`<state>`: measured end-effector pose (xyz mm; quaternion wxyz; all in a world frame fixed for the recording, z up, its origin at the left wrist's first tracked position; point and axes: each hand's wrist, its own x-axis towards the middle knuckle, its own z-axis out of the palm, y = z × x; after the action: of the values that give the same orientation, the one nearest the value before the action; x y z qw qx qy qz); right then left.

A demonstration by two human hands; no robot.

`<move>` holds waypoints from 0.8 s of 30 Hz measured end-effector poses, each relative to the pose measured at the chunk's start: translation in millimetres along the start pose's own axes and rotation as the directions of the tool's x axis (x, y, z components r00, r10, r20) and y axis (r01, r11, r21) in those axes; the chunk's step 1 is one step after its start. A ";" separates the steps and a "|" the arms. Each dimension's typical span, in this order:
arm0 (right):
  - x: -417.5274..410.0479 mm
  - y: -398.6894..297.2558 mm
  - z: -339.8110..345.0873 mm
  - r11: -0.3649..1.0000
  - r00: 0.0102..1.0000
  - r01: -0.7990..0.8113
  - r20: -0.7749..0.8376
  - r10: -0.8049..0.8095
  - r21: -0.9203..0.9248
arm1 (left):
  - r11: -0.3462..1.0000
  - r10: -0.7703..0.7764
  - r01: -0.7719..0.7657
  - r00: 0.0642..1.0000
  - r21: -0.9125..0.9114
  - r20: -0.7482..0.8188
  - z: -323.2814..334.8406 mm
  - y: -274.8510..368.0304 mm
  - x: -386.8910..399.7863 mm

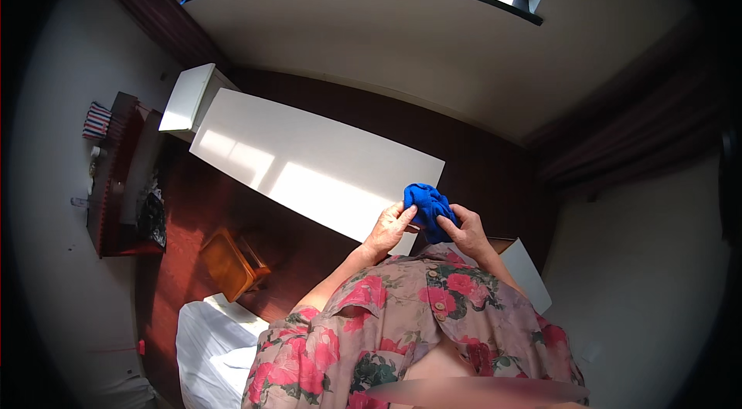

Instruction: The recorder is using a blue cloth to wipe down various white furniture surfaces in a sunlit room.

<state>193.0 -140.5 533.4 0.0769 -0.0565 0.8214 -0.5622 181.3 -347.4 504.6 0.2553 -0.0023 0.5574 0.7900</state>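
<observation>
A crumpled blue cloth (428, 209) is held up in front of my body, over the near right end of a long white table (324, 142). My left hand (391, 228) grips its left side, thumb on top. On the opposite side, my right hand (467, 229) pinches the cloth between thumb and fingers. The folds hide most of the fingertips, and the cloth's full shape cannot be made out. Sunlight falls in bright patches across the tabletop.
A white cabinet (188, 99) adjoins the table's far left end. A wooden stool (232, 264) stands on the red-brown floor, near white bedding (217, 345). Along the left wall is a dark red wooden desk (116, 177) bearing small items. An open box (522, 270) sits at my right.
</observation>
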 end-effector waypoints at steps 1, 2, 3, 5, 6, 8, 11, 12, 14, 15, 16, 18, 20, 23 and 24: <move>-7.2 1.0 -7.3 0.999 1.000 -0.019 -0.004 0.019 -0.040 | 1.000 -0.006 0.006 1.000 0.000 0.007 9.4 2.4 -1.6; -12.0 0.8 -14.4 0.998 0.999 -0.054 -0.003 0.054 -0.036 | 1.000 -0.026 0.026 1.000 -0.008 0.012 17.0 5.7 -0.6; -15.4 -2.4 -7.9 0.997 0.997 -0.083 -0.008 0.083 0.008 | 1.000 -0.027 0.026 0.999 0.004 0.044 12.3 9.1 -2.7; -13.6 -9.6 1.8 0.991 0.997 -0.059 -0.031 0.064 0.120 | 1.000 -0.008 0.007 0.998 0.010 0.066 4.0 17.4 -8.0; -12.9 -16.1 -0.1 0.992 0.998 -0.056 -0.028 0.060 0.113 | 1.000 -0.002 0.001 0.998 0.006 0.065 4.2 17.9 -10.6; -9.8 -30.1 -4.2 0.999 0.998 -0.039 0.046 0.038 0.004 | 1.000 0.002 -0.002 1.000 0.009 0.011 3.3 20.3 -18.0; -5.1 -35.0 -20.5 1.000 0.998 0.010 0.067 -0.010 -0.011 | 0.998 0.055 -0.056 0.997 -0.021 -0.049 21.8 24.5 -17.9; 2.6 -42.7 -30.7 0.999 0.997 0.049 0.058 -0.048 -0.014 | 0.995 0.093 -0.094 0.994 -0.022 -0.054 30.0 38.1 -14.7; 7.3 -59.9 -56.7 0.992 0.994 0.095 0.057 -0.090 -0.085 | 0.990 0.128 -0.131 0.991 -0.054 -0.048 53.0 57.8 -8.6; 1.0 -66.0 -66.7 0.991 0.995 0.091 0.057 -0.086 -0.098 | 0.986 0.138 -0.142 0.989 -0.092 -0.052 64.8 59.2 -10.5; -6.4 -75.7 -82.5 0.989 0.996 0.065 0.072 -0.056 -0.132 | 0.987 0.133 -0.136 0.990 -0.089 -0.038 79.7 60.2 -10.7; -36.1 -95.2 -101.7 0.995 0.998 0.041 0.050 -0.036 -0.088 | 0.988 0.122 -0.122 0.992 -0.091 -0.008 109.5 69.9 -30.2; -81.5 -123.2 -106.7 0.999 0.999 -0.042 0.012 0.042 -0.016 | 0.993 0.101 -0.099 0.994 -0.060 0.039 134.8 90.1 -70.4; -122.3 -125.9 -149.8 0.996 0.996 -0.094 0.004 0.094 -0.001 | 0.991 0.097 -0.092 0.994 -0.094 0.047 190.3 74.7 -74.2; -114.1 -116.7 -165.4 0.997 0.997 -0.082 -0.005 0.082 -0.003 | 0.989 0.111 -0.107 0.993 -0.102 0.035 201.8 75.1 -55.5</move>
<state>274.4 -10.9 708.3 0.0977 -0.0216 0.8242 -0.5574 255.7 -210.3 663.0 0.2225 0.0314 0.5113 0.8295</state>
